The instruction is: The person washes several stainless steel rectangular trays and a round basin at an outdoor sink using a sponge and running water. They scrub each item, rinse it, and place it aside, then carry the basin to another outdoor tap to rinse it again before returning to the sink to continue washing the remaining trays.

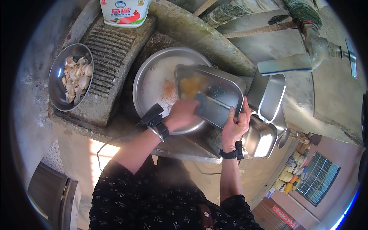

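Observation:
My right hand grips the near right rim of a deep rectangular stainless steel pan, thumb on the inside. The pan is tilted over a wide round metal basin of cloudy, sudsy water. My left hand is closed at the pan's near left side and smeared by motion. A grey-blue shape shows at its fingers, and a yellowish blurred patch lies beyond it inside the pan. Whether these are one tool, I cannot tell. An orange-brown patch is visible in the basin.
More rectangular steel pans stand to the right, below a tap. At left, a metal bowl of garlic cloves and peels sits on a ridged stone washboard. A white detergent jug stands behind it.

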`<state>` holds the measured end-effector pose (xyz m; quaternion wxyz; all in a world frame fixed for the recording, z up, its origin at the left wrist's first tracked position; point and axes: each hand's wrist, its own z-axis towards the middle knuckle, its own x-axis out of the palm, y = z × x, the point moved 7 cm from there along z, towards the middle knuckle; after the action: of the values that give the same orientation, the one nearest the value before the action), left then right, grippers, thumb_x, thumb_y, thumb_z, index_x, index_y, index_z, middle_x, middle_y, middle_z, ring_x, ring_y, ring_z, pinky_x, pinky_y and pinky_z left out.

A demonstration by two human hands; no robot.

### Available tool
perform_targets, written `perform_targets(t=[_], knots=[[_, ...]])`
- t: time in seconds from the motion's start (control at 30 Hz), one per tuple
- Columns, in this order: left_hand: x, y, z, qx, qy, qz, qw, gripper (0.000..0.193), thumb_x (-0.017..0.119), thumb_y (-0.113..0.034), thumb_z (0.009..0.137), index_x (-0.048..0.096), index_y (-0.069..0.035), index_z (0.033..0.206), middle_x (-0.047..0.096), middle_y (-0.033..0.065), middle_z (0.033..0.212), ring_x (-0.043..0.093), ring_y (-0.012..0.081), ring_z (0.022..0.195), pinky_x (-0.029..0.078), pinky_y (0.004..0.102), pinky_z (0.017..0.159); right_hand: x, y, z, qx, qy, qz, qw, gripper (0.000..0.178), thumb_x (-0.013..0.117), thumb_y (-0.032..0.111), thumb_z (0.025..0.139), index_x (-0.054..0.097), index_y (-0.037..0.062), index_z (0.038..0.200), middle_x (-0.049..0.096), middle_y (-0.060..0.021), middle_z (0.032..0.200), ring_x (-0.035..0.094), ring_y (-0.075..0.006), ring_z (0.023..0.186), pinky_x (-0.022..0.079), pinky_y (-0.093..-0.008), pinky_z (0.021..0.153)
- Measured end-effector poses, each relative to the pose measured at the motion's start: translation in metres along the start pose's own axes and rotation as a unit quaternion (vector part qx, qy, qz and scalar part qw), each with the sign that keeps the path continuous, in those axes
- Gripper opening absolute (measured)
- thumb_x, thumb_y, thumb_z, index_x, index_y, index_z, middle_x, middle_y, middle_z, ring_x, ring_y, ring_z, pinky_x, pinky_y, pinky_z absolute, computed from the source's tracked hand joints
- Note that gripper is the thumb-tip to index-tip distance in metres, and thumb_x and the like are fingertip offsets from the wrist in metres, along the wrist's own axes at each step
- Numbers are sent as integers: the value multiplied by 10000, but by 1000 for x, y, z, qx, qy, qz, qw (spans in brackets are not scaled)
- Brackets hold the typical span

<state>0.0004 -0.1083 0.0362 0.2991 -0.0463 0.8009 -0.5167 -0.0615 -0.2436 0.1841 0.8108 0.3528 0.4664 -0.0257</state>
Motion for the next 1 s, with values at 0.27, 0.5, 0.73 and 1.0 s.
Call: perform_targets(t=[0.27, 0.5, 0.73, 1.0], knots=[[-14, 55, -13, -279, -83, -805, 517, 466, 485, -432, 993, 528, -17, 1202, 620, 138, 1220, 610, 250, 1114, 496, 403, 943, -7, 12, -20, -88, 74, -4, 993, 316, 617, -197, 627, 392, 23, 661, 560, -167, 1282, 507, -175, 648, 436, -268, 524], [-54, 12, -6, -160, -85, -857, 482, 204, 583, -137, 966, 598, -29, 1138, 688, 88, 1052, 675, 179, 960, 564, 285, 850, -27, 10, -37, -88, 9, 3, 996, 239, 605, -67, 732, 621, 38, 947, 564, -105, 1165, 518, -197, 886, 445, -297, 779], [-26, 9, -22, -97, 6, -825, 557, 192, 609, -245, 951, 624, -95, 1070, 690, 0, 1004, 659, 124, 917, 544, 262, 826, -17, -26, -107, 394, 26, 492, 776, 522, 484, 102, 971, 304, 116, 1461, 531, -78, 1273, 536, -205, 1143, 424, -363, 1000], [2, 49, -21, -267, 152, -584, 751, 339, 623, -382, 942, 599, -97, 1124, 667, 53, 1073, 621, 226, 1029, 489, 412, 926, -9, -30, -106, 455, 78, 531, 710, 405, 350, 320, 1054, 430, 55, 1349, 531, -100, 1337, 527, -250, 1220, 410, -430, 1070]])
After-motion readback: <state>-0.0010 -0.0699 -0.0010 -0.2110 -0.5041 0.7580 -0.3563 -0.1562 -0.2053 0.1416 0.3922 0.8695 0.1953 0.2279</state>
